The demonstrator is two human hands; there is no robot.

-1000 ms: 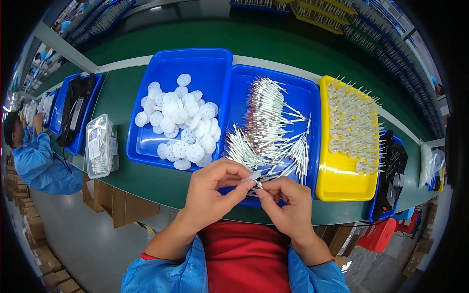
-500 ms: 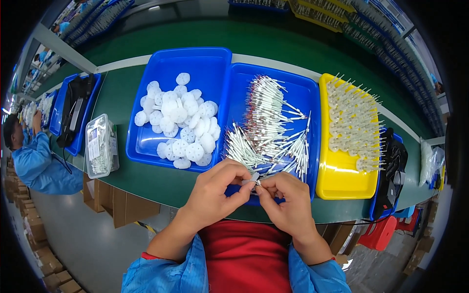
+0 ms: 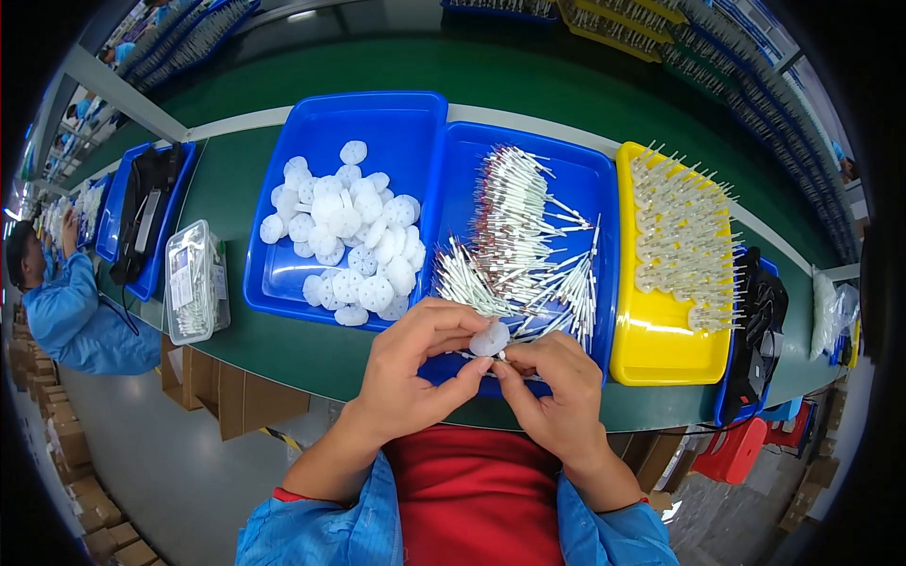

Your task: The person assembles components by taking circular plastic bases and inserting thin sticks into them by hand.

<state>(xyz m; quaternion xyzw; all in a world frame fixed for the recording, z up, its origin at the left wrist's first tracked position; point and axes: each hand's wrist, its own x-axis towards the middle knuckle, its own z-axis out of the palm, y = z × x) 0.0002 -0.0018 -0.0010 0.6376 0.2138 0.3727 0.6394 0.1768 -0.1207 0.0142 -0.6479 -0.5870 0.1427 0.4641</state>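
My left hand (image 3: 408, 370) is closed in a pinch on a round translucent white plastic disc (image 3: 490, 338), its flat face turned up. Beside it my right hand (image 3: 561, 385) pinches a small, thin white stick (image 3: 501, 356) near the disc's edge; most of that piece is hidden by the fingers. Both hands meet over the front edge of a blue tray (image 3: 604, 179) with many thin white sticks (image 3: 514, 212), some with reddish ends. To the left, another blue tray (image 3: 283, 283) carries a heap of similar white discs (image 3: 340, 212).
A yellow tray (image 3: 661, 363) at right bears rows of discs with sticks standing up. A clear plastic box (image 3: 193, 292) stands at left. Dark bags or straps lie in blue trays at both ends. A co-worker in a blue sleeve (image 3: 80, 302) sits at far left.
The disc between my fingers has tipped from edge-on to showing its round face. Both hands have stayed in nearly the same place.
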